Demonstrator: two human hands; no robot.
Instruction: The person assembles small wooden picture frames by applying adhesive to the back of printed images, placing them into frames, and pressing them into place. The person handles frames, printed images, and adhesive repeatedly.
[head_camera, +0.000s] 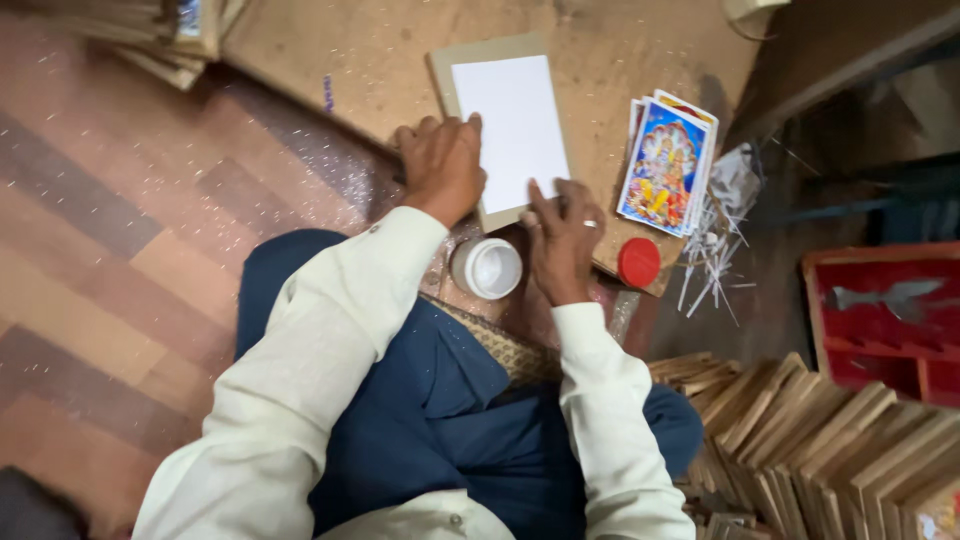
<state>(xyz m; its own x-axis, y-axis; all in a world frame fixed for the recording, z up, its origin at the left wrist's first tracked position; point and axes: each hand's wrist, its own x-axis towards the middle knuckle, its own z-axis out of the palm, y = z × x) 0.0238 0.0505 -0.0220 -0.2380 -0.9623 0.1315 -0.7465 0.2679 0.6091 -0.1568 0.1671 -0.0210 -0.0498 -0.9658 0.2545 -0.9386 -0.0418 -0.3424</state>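
Both hands press flat, gripping nothing: left hand (443, 165) on cardboard backing (462, 62), right hand (563, 238) on white sheet (510, 125). White jar (487, 268) at 6 o'clock of the sheet, picture prints (664, 165) at 3 o'clock, red lid (639, 262) at 4.

A single head-worn camera looks almost straight down from just above the seated person's lap, close in. The far edge of the scene lies at the top of the view, the person's knees and sleeves at the bottom. The wooden board (400, 50) fills the upper middle, the floor (110, 240) the left.
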